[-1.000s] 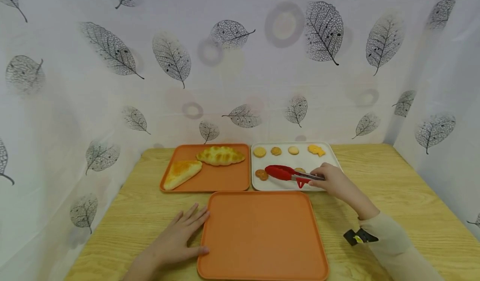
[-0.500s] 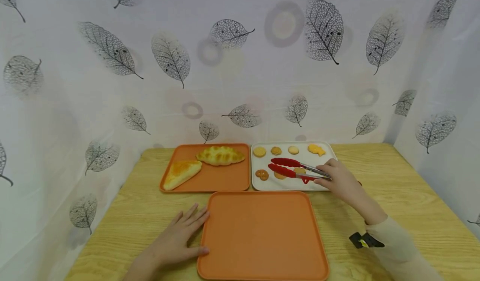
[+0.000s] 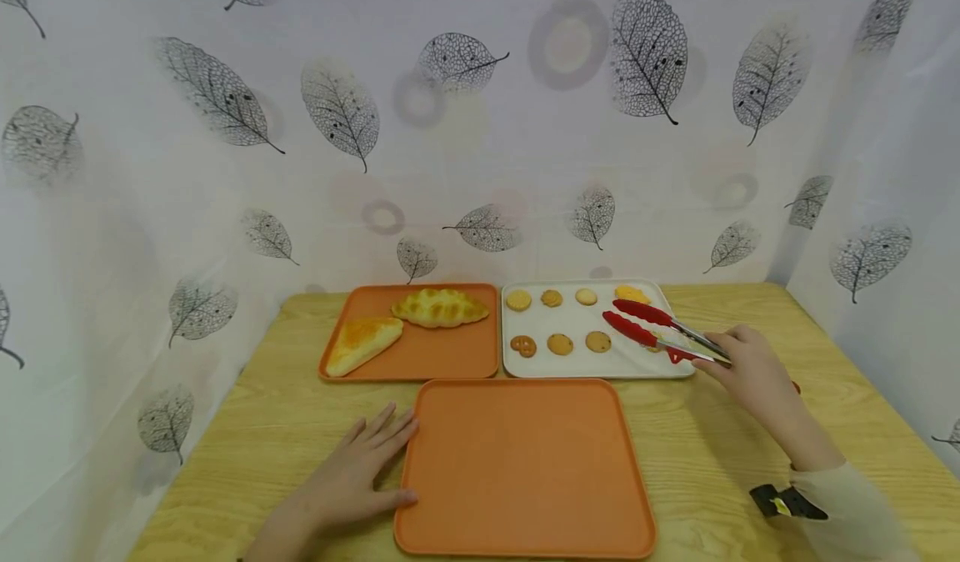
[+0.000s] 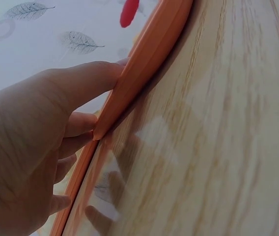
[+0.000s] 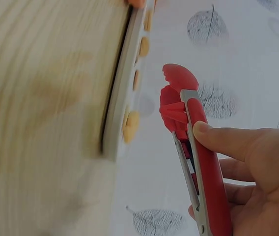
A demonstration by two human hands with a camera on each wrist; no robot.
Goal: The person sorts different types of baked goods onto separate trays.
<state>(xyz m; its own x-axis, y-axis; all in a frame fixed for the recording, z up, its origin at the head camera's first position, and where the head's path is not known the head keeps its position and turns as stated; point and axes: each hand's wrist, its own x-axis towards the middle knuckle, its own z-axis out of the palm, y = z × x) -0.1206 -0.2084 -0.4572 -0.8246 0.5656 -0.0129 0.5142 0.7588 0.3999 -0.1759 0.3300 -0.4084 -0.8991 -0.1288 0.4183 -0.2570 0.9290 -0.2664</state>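
Note:
My right hand [image 3: 757,387] grips red-tipped metal tongs [image 3: 633,328] with spread arms, over the right end of a white tray [image 3: 543,320]. In the right wrist view, thumb and fingers wrap the red handle [image 5: 209,172] above the tray's side. Two rows of cookies lie on that tray. A fish-shaped cookie [image 3: 632,293] sits at the back right, partly behind the tongs. Front left is a pretzel [image 3: 523,346], beside two round cookies, one of them speckled [image 3: 597,342]. My left hand [image 3: 348,479], fingers extended, touches the left rim of the front orange tray [image 3: 525,470].
Behind on the left, another orange tray [image 3: 450,362] bears a croissant-like bread [image 3: 440,308] and a triangular bread [image 3: 363,345]. All three trays stand close together on the wooden table [image 3: 247,412]. A leaf-patterned curtain [image 3: 480,153] encloses the back and sides.
My right hand has moved right with the tongs, whose arms have spread apart. The front cookies once behind them now show. My left hand stays at the orange tray's rim.

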